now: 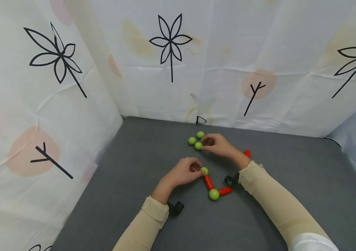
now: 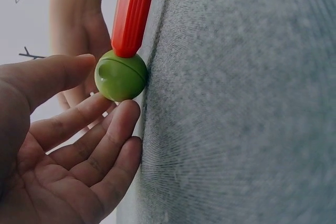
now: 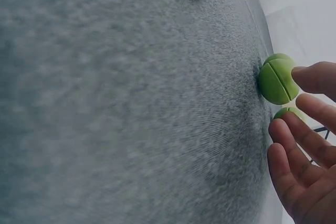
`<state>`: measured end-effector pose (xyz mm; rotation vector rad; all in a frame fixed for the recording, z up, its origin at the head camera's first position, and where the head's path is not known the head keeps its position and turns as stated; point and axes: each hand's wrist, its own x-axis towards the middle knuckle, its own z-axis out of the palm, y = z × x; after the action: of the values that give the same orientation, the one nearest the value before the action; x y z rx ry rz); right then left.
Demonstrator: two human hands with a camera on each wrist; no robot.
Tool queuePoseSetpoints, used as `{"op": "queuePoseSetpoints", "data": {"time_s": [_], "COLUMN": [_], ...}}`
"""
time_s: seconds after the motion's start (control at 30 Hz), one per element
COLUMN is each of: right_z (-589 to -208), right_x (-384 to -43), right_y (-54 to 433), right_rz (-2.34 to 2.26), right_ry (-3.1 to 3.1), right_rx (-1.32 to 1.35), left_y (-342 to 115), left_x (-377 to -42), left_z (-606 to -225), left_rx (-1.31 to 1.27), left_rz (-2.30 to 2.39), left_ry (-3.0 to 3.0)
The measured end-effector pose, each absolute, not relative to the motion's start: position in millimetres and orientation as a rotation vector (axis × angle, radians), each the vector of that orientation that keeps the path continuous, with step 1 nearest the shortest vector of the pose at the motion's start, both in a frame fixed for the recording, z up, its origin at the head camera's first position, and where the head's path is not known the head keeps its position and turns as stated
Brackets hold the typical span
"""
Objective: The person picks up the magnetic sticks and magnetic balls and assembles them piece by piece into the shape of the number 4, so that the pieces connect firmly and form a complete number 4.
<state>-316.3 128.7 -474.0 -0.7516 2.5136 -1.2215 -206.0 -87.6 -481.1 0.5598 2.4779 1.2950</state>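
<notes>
My left hand (image 1: 182,172) pinches a green ball (image 1: 204,170) between thumb and fingertips. From that ball a red ridged rod (image 1: 208,182) runs to another green ball (image 1: 214,194), where a second red rod (image 1: 225,190) joins at an angle. Farther back, my right hand (image 1: 220,144) reaches to a loose green ball (image 1: 198,146), thumb and fingers spread beside it. Whether they touch it I cannot tell. In the right wrist view, a groove crosses this ball (image 3: 278,80). Two more green balls, one left (image 1: 192,141) and one behind (image 1: 200,135), sit close by.
Another red rod (image 1: 247,152) lies partly hidden behind the right wrist. A dark grey surface (image 1: 128,157) bears everything. White cloth walls (image 1: 222,45) with printed flowers rise at the back and sides. Both wrists carry small black cameras.
</notes>
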Motion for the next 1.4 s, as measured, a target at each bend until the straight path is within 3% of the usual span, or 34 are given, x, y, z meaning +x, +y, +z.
{"op": "queuePoseSetpoints", "data": {"time_s": [0.8, 1.4], "right_z": [-475, -461], "right_x": [-311, -276], "right_y": [140, 164], "right_rz": [-1.236, -1.364], "right_ry": [2.508, 2.458], "right_rx": [-0.728, -0.705], "left_y": [-75, -83], "left_x": [-203, -206], "left_z": [-480, -479], "left_rx": [0.591, 0.535], "left_rz": [1.296, 1.309], "left_ry": [2.462, 2.493]}}
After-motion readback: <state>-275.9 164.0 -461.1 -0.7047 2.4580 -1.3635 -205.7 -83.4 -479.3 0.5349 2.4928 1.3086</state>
